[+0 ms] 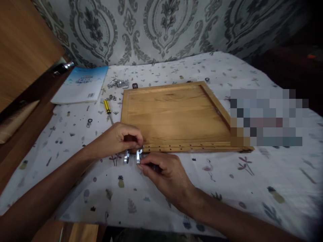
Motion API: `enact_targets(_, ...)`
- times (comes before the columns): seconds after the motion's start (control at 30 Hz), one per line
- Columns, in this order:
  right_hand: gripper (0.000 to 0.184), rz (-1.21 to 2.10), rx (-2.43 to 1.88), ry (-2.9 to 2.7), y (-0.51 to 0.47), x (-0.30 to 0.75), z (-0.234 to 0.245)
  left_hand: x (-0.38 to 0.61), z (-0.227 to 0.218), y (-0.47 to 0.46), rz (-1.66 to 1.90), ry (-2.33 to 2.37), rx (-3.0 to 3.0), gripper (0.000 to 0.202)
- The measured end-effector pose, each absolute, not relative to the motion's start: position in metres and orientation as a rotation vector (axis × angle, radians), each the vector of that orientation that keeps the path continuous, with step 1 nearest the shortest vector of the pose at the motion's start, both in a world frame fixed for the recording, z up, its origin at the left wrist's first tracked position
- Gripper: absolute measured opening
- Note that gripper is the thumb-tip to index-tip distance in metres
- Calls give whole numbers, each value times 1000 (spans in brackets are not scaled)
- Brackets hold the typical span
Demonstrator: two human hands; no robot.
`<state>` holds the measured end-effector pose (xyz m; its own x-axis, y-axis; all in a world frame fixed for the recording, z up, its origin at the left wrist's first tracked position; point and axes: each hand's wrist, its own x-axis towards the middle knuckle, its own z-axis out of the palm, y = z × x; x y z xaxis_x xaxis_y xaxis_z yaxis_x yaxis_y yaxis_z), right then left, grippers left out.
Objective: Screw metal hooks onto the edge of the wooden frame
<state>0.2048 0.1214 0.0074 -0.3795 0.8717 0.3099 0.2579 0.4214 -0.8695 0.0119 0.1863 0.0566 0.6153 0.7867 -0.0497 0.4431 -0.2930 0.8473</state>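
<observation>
A framed wooden panel (174, 114) lies flat on the patterned cloth, with small dark holes in rows along its near edge. At that edge, toward the left corner, my right hand (169, 174) pinches a small curved metal bracket (138, 156) between thumb and fingertips. My left hand (126, 136) reaches over the panel's near-left corner. Its thumb and index finger are pinched together at the top of this bracket, and whatever they hold is too small to name. A second metal bracket (126, 157) sits just to the left, at the same edge.
A yellow-and-black screwdriver (107, 107) lies left of the panel, beside a few small screws (111, 97). Behind them is a pile of metal brackets (118, 83). A blue-and-white book (80, 84) rests at the back left. Blurred blocks (267, 117) cover something at the right.
</observation>
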Motion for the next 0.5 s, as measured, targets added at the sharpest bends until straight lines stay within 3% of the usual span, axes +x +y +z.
enact_targets(0.27, 13, 1011, -967, -1826, 121, 206, 11, 9, 51, 191, 474, 1003, 1706, 2)
enact_targets(0.5, 13, 1052, -962, -1797, 122, 205, 10, 11, 54, 190, 483, 1007, 1564, 8)
